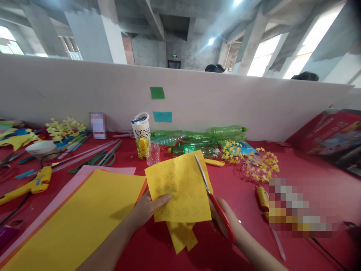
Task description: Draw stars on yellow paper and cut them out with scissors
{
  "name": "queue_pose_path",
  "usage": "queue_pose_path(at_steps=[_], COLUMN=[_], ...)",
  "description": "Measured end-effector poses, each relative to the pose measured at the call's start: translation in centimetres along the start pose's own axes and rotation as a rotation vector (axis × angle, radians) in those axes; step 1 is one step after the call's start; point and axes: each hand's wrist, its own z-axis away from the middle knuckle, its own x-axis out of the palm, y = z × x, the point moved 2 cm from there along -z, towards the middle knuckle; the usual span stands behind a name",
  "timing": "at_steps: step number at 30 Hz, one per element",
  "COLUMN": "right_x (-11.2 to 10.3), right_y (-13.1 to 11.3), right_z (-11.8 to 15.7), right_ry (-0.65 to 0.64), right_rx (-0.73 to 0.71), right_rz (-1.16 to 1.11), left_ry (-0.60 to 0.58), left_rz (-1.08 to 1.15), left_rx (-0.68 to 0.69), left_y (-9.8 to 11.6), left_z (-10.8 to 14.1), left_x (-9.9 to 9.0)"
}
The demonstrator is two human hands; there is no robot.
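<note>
A yellow sheet (180,188) with rows of star outlines drawn on it is held up over the red table. My left hand (152,205) pinches its lower left edge, thumb on the front and fingers behind. In my right hand (222,214) are red-handled scissors (222,214), whose blades reach up along the sheet's right edge, with a narrow strip of paper to their right. Part of the right hand is hidden behind the handles and paper. Below the sheet lie yellow paper pieces (182,237).
Large yellow sheets (76,218) lie left. A yellow glue gun (41,182) is far left, another (263,199) right. Green bottles (228,131), a white cup (141,128) and yellow stars (265,165) stand or lie near the white partition (197,98).
</note>
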Motion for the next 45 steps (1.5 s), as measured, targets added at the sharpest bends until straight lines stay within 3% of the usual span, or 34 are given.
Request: queue_pose_path(at_steps=[5,15,20,27,30,45], right_x=[-0.5,-0.4,-0.9,-2.0,-2.0,-1.6], right_y=[0.8,0.2,0.2,-0.6,-0.6,-1.0], right_z=[-0.4,-0.5,-0.3,0.0,-0.1,0.2], right_ry=[-0.014,0.001,0.009,-0.017,-0.039,-0.116], right_rx=[-0.039,0.116,-0.022,-0.178,-0.202,-0.165], right_rz=[-0.024,-0.092,0.001,0.369,0.496,0.52], left_ry=[-0.031,0.008,0.065,0.428,0.493,0.441], left_rz=[-0.046,-0.026,0.032,0.19,0.192,0.176], left_rx=[0.013,0.04,0.084,0.372,0.416,0.349], left_y=[0.2,-0.3,-0.4,0.5,0.8,0.8], left_z=[0.2,-0.4,-0.9,-2.0,-2.0,-1.5], left_x=[0.0,-0.3,-0.7,-3.2,-3.7,-2.9])
